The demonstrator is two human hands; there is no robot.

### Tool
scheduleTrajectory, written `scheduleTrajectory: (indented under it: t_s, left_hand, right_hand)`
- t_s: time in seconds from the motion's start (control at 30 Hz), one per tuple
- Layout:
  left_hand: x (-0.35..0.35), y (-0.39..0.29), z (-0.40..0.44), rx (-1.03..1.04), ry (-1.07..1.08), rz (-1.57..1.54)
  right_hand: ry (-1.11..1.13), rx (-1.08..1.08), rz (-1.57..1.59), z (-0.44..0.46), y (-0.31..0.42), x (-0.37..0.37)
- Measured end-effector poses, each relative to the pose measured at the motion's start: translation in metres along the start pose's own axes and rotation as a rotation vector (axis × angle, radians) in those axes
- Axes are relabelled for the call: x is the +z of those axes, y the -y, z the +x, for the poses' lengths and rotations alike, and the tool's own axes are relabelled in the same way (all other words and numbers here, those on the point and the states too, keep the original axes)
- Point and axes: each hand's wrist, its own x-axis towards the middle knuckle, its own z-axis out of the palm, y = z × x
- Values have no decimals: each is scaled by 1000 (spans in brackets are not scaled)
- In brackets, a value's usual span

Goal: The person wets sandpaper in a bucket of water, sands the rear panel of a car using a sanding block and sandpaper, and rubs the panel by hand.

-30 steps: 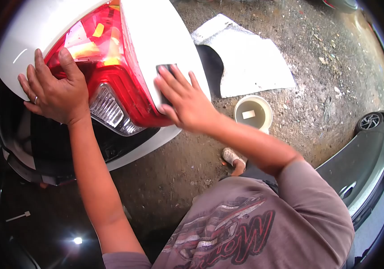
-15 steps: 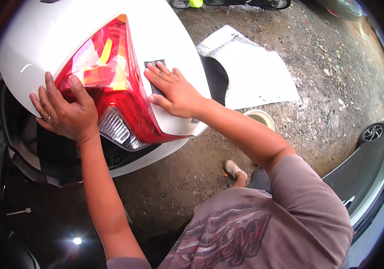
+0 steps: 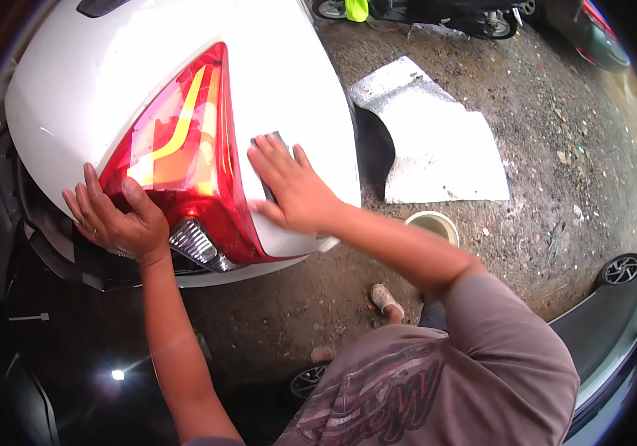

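My right hand (image 3: pixel 292 186) lies with fingers extended on a dark sheet of sandpaper (image 3: pixel 270 195), pressing it to the white car panel (image 3: pixel 311 134) beside the tail light. Most of the sheet is hidden under the palm and fingers. The red tail light (image 3: pixel 222 175) lies between my two hands, with a clear ribbed section at its lower end. At its lower left edge rests my left hand (image 3: pixel 121 219), open, with a ring on one finger and the thumb apart. That hand holds nothing.
Beyond the panel, a large white sheet piece (image 3: pixel 444 149) with a curved cutout lies on the dirt ground. A pale bucket (image 3: pixel 448 223) stands near my right forearm. A dark car (image 3: pixel 600 327) is at the right, and a motorcycle (image 3: pixel 444 15) is at the top.
The view has shifted, so the car sits lower in it. My left hand has slid down along the light's edge. My right hand stays on the sandpaper, slightly blurred by motion.
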Motion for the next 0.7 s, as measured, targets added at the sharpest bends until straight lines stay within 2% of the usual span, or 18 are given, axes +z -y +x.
scheduleTrajectory:
  t_s: [0.17, 0.27, 0.37, 0.47, 0.6, 0.7]
  left_hand:
    - [-1, 1, 1, 19, 32, -26]
    - [0, 2, 1, 22, 24, -43]
    - [-1, -1, 3, 19, 29, -47]
    - [-2, -3, 4, 18, 34, -46]
    - [-2, -2, 4, 19, 45, -39]
    - [-2, -2, 1, 15, 52, -37]
  right_hand:
    - [75, 19, -39, -31, 16, -4]
    - [74, 27, -88, 25, -9, -8]
    - [49, 22, 1, 76, -33, -14]
    - [0, -4, 37, 53, -30, -3]
    - [9, -63, 77, -35, 6, 1]
    - [128, -90, 84, -31, 9, -6]
